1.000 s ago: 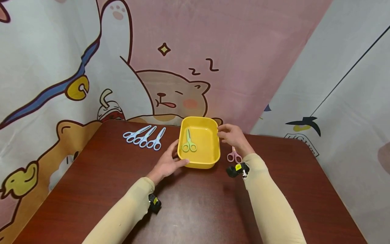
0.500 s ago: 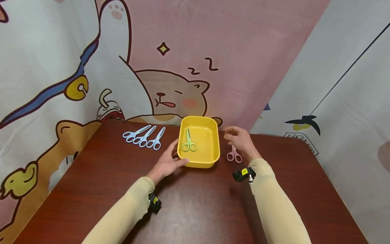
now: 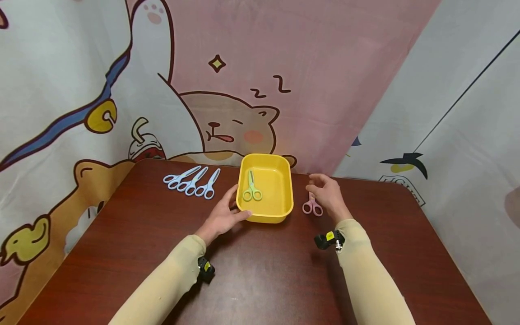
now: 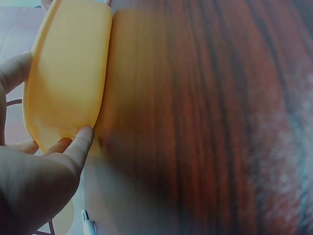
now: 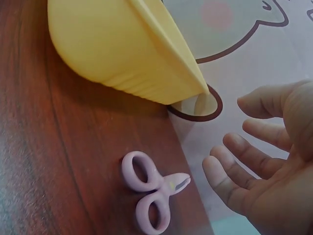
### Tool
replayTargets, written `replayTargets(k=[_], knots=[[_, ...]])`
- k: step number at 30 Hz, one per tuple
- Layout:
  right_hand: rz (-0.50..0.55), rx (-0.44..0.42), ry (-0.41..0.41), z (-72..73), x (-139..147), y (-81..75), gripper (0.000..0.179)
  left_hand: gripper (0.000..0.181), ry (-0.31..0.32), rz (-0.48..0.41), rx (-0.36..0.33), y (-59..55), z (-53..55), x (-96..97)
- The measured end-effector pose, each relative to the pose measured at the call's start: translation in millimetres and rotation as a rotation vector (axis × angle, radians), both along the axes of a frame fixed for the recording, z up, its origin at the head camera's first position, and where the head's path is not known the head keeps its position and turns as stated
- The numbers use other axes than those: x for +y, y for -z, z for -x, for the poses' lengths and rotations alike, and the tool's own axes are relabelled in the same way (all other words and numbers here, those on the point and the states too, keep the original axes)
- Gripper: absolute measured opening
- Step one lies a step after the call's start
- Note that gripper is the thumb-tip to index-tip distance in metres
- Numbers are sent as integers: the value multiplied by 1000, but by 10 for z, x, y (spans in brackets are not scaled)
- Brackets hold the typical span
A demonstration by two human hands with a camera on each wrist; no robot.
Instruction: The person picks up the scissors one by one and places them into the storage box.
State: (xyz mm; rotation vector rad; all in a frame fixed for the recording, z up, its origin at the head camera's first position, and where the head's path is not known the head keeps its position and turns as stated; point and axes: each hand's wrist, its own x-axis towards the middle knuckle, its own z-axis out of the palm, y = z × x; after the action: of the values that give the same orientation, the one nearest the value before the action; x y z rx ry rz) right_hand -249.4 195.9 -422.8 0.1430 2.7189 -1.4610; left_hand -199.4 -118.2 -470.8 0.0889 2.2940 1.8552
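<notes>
A yellow plastic tub (image 3: pixel 273 189) stands at the back middle of the table. My left hand (image 3: pixel 221 220) holds its near left corner, thumb at the front rim and fingers along the side wall. Inside the tub lies a pair of green-handled scissors (image 3: pixel 252 194). To the right of the tub, pink scissors (image 3: pixel 312 207) lie on the table with handles toward me. My right hand (image 3: pixel 327 194) hovers by them, fingers loosely bent and holding nothing; it hides part of the blades in the head view. In the right wrist view the fingertips (image 5: pixel 212 169) are just beyond the blade end.
Several blue scissors (image 3: pixel 191 181) lie side by side at the back left of the dark wood table (image 3: pixel 260 275). A cartoon-printed cloth (image 3: pixel 321 67) hangs right behind the table's far edge.
My right hand has moved off the tub's right rim, to the right and slightly nearer me, over by the pink scissors. The left hand and the tub have stayed in place.
</notes>
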Motion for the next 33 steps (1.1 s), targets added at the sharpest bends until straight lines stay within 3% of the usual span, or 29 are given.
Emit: replayTargets(k=[22, 33], knots=[[-155, 25, 77, -129, 181, 251, 45, 98, 2, -2, 7, 9, -8, -8], [-147, -49, 92, -162, 218, 378, 49, 99, 5, -14, 3, 23, -1, -2]])
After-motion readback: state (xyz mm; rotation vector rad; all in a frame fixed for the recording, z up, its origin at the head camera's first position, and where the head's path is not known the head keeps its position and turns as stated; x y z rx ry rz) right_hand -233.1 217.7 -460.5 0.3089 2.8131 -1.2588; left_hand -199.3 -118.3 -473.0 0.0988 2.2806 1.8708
